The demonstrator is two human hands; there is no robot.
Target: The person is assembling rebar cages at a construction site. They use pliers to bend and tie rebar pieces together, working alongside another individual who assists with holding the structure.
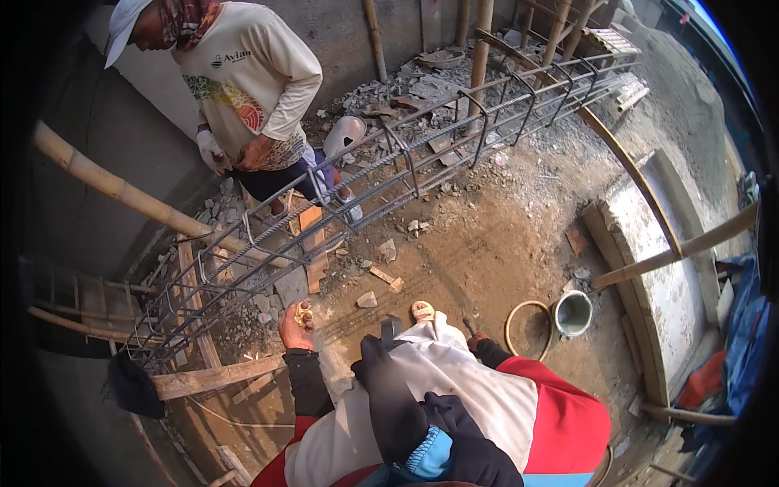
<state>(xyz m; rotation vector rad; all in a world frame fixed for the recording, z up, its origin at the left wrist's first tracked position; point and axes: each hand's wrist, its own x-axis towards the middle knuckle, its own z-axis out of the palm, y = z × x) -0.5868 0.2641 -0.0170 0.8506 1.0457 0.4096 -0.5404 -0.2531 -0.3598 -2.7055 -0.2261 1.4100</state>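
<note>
My left hand (294,329) is out in front of me, near the lower side of a long rebar cage (422,174). Its fingers are curled round something small and yellowish that I cannot make out. Low at my right side, my right hand (482,341) is closed on a thin dark rod-like tool (468,325), whose kind is too small to tell. The cage has long ribbed bars and bent stirrups and runs slantwise from lower left to upper right. Neither hand visibly touches it.
Across the cage stands a co-worker (243,81), hands at the waist, one gloved. A bucket (573,313) and a hose loop (529,325) lie to my right, beside a concrete slab (649,268). Bamboo poles (122,187), planks (219,377) and rubble (389,250) surround the cage.
</note>
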